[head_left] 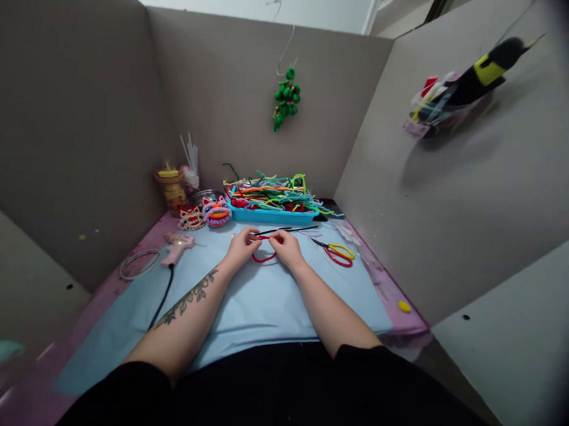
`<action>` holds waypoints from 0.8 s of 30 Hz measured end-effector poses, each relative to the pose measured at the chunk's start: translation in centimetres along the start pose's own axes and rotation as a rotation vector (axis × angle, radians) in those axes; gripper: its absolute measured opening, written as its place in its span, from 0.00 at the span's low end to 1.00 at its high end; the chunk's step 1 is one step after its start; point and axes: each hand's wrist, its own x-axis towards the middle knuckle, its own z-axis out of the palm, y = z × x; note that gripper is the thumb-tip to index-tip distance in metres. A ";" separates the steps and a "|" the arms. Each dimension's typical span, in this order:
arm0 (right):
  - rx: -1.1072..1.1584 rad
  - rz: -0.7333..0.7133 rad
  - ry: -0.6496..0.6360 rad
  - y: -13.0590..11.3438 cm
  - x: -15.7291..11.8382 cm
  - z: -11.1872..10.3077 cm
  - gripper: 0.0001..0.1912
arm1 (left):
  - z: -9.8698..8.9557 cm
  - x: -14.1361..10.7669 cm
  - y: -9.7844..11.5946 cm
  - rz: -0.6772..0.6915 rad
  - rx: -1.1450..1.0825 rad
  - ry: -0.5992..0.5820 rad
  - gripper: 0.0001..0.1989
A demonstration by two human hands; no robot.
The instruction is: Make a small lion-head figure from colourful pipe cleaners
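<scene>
A red pipe cleaner (pixel 264 260), bent into a loop, is held between my two hands over the light blue cloth (pixel 259 308). My left hand (pixel 242 245) pinches one side of it with thumb and fingers. On the other side, my right hand (pixel 286 246) pinches it as well, a short gap from the left. Just beyond my fingertips lie thin black pipe cleaners (pixel 305 228). Scissors (pixel 336 252) with one yellow and one red handle rest to the right of my right hand. To the left of my left hand lies a pink glue gun (pixel 178 249).
A blue tray (pixel 274 217) heaped with colourful pipe cleaners stands at the back. Two fuzzy animal-face crafts (pixel 216 211) sit beside it, near a tan cup (pixel 172 192). Grey panels enclose three sides. A green ornament (pixel 287 101) hangs behind; a tool holder (pixel 445 107) hangs right.
</scene>
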 end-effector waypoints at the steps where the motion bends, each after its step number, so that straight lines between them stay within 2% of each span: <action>1: 0.001 -0.002 -0.005 0.0 0.0 0.0 0.07 | -0.1 0.0 0.0 0.052 0.076 0.015 0.13; 5: 0.005 -0.024 -0.035 -0.1 -0.1 0.0 0.06 | -0.3 -0.1 0.0 0.193 0.318 0.049 0.07; 10: 0.045 -0.045 -0.060 -0.1 0.0 0.2 0.06 | -0.5 -0.3 0.3 0.222 0.468 -0.006 0.07; 12: 0.186 0.034 -0.056 0.0 0.1 0.4 0.09 | -0.5 -0.3 0.5 0.203 0.487 0.023 0.08; 16: 0.483 0.308 -0.076 0.1 0.1 0.8 0.20 | -1.0 -0.4 1.0 0.119 0.430 0.205 0.09; 20: 0.687 0.460 -0.282 -0.1 -0.2 1.1 0.17 | -1.7 -0.3 1.2 0.102 0.406 0.347 0.08; 22: 0.786 0.488 -0.343 -0.3 -0.4 1.2 0.15 | -1.8 -0.4 1.3 0.114 0.414 0.358 0.08; 24: 0.850 0.509 -0.348 -0.6 -0.6 1.4 0.12 | -1.7 -0.4 1.4 0.135 0.424 0.346 0.08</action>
